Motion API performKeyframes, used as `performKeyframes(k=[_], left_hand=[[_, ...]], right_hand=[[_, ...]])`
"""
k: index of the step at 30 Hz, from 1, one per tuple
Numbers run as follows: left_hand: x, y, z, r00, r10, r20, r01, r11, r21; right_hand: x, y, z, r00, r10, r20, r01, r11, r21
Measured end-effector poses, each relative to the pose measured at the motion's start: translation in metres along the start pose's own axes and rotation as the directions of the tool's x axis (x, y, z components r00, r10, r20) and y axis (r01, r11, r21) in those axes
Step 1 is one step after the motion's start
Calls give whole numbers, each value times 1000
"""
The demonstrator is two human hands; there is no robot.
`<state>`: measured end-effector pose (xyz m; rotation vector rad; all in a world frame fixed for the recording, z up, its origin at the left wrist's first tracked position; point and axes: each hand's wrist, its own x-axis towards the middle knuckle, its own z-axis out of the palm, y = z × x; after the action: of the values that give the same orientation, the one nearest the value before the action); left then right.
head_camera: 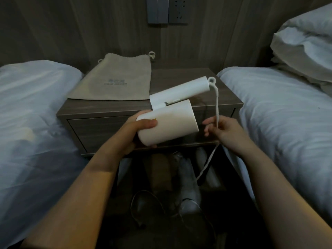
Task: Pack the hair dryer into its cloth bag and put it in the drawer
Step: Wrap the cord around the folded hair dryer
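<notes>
The task is at an early stage, by my reading: nothing is packed yet. The white hair dryer [170,121] is held in the air in front of the nightstand, just above the level of the drawer [107,133], with its handle folded over close to the barrel. The left hand [133,135] grips the rear end of the barrel, its fingers [147,124] clamped round it with the thumb across the top. The right hand [226,130] holds the cord [216,97], which drops from the end of the handle, passes between that hand's lightly curled fingers [209,121] and trails on down toward the floor. The cord is loose rather than wound, so gathering it looks like the step in hand. The cloth bag [115,81] lies flat and seemingly empty on the left part of the tabletop [179,76], its drawstring mouth toward the wall, well apart from both hands. The drawer below is closed. What is left, then, is almost everything: coil the cord, open the bag's mouth, slide the dryer in, draw the string, pull the drawer open, lay the bag inside and shut it. The long dangling cord is the likeliest nuisance, since it could snag or hang out of the bag if it is not bundled first.
</notes>
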<state>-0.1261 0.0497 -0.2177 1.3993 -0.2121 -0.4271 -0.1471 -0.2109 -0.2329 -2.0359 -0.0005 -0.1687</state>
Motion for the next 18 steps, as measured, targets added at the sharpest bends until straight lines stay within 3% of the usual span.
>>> performKeyframes(k=[2, 4, 5, 6, 8, 11, 13, 14, 16, 18], left_hand=[[1, 0, 3, 1000, -11, 8, 11, 1000, 16], [1, -1, 6, 1000, -10, 8, 9, 999, 38], [1, -1, 6, 1000, -5, 3, 5, 999, 34], [1, -2, 6, 1000, 1, -5, -1, 1000, 24], [2, -2, 3, 1000, 14, -17, -14, 1000, -1], [3, -1, -1, 998, 46, -44, -47, 999, -27], [3, -1, -4, 994, 67, -87, -69, 997, -26], [3, -2, -5, 991, 78, -108, -82, 996, -31], [1, -2, -7, 987, 87, -138, -99, 991, -87], [0, -2, -10, 985, 76, -156, -102, 981, -163]], right_hand=[[3, 13, 4, 997, -45, -55, 24, 941, -338], [4, 26, 3, 999, 3, -44, -34, 690, -723], [3, 33, 1, 996, 74, -42, -77, 570, -818], [2, 37, 0, 986, 161, -53, -131, 523, -842], [1, 44, -1, 962, 263, -68, -205, 542, -815], [7, 43, 1, 970, 224, -96, -235, 752, -615], [7, 34, 3, 966, 237, -106, -257, 928, -269], [6, 28, 2, 962, 258, -85, -265, 961, -77], [2, 17, -1, 950, 312, 0, -302, 919, 254], [-1, 10, -7, 916, 374, 145, -397, 796, 457]])
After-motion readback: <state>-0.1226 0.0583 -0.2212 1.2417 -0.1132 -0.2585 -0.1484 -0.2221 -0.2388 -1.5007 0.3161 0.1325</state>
